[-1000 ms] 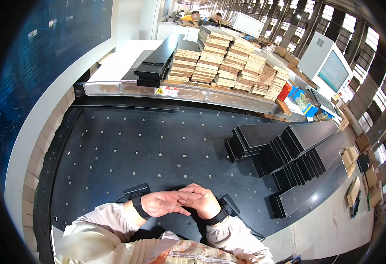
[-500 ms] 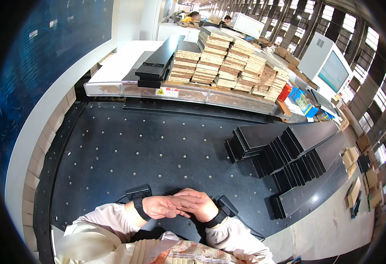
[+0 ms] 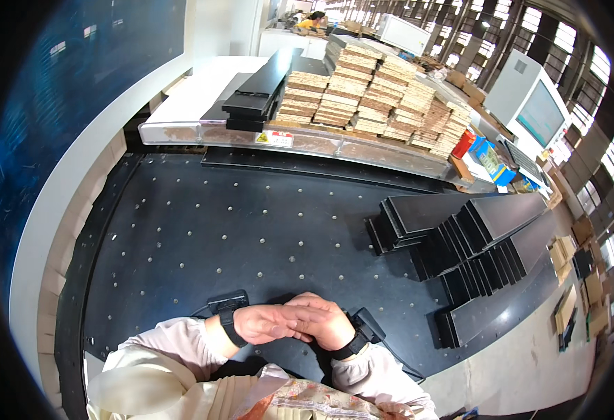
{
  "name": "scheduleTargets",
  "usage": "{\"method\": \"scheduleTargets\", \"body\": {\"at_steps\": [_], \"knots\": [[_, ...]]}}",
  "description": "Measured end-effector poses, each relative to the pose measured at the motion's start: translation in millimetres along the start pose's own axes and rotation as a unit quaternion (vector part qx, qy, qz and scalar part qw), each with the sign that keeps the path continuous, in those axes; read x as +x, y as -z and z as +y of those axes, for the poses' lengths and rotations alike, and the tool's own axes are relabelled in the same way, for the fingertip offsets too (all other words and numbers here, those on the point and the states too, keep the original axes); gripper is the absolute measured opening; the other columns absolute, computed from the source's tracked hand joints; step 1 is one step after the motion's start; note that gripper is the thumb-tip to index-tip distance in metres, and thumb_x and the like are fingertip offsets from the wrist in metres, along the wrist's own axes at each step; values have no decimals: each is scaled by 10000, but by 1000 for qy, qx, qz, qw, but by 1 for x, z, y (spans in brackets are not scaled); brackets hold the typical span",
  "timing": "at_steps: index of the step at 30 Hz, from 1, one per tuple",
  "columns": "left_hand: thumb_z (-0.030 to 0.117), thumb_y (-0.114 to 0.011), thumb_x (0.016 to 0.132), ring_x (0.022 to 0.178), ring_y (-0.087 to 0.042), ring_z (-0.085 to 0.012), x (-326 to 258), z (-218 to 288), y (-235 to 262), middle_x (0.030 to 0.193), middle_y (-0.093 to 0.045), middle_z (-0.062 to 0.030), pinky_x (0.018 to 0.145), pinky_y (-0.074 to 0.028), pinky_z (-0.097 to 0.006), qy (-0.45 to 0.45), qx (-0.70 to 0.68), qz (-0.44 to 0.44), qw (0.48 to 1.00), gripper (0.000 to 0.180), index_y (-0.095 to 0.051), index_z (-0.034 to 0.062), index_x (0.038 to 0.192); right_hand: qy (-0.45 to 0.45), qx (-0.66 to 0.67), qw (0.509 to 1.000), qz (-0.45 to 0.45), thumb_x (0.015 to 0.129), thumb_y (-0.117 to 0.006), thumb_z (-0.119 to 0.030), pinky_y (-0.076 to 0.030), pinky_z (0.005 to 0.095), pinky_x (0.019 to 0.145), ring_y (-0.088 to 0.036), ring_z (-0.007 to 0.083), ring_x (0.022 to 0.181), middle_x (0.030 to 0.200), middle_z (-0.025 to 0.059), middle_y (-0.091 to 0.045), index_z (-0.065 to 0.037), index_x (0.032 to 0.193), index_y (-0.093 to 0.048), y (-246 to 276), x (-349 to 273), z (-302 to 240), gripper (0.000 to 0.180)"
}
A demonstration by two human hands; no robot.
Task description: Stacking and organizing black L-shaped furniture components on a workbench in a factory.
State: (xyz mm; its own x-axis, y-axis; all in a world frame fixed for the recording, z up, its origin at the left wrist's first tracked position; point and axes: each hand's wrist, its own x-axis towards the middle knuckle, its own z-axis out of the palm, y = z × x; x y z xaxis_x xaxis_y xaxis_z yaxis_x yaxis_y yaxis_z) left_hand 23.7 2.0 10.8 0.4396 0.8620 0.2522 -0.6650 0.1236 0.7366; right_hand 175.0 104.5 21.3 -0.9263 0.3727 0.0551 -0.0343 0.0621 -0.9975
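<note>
The black bench is flat, dotted with small pale studs. Stacks of black boards stand close together on its right part. Behind it, a raised ledge carries piles of chipboard strips, with long dark planks stacked just to their left.

Flat black boards are lying in neighbouring stacks on the right side of the dark, studded tabletop, their lengths pointing toward the far right. The near stack is catching light on top; the left ends are forming uneven steps.
</note>
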Motion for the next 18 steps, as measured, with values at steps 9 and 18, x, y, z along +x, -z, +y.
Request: {"method": "scheduleTargets", "body": {"at_steps": [9, 18], "knots": [[266, -650, 821, 1195, -485, -313, 38, 97, 121, 1177, -592, -132, 1017, -357, -444, -151, 758, 373, 514, 450, -564, 58, 1212, -38, 266, 947, 177, 877, -561, -10, -470, 290, 824, -560, 143, 919, 1071, 60, -566, -7, 1213, -498, 3, 7, 22, 341], [575, -495, 837, 1410, -159, -234, 61, 145, 230, 1506, -242, -100, 1121, -118, -520, 200, 802, 469, 313, 772, -330, 86, 1411, -84, 270, 947, 154, 901, -552, -17, -475, 273, 842, -558, 114, 940, 1039, 39, -585, -11, 1204, -499, 15, 10, 21, 308]]}}
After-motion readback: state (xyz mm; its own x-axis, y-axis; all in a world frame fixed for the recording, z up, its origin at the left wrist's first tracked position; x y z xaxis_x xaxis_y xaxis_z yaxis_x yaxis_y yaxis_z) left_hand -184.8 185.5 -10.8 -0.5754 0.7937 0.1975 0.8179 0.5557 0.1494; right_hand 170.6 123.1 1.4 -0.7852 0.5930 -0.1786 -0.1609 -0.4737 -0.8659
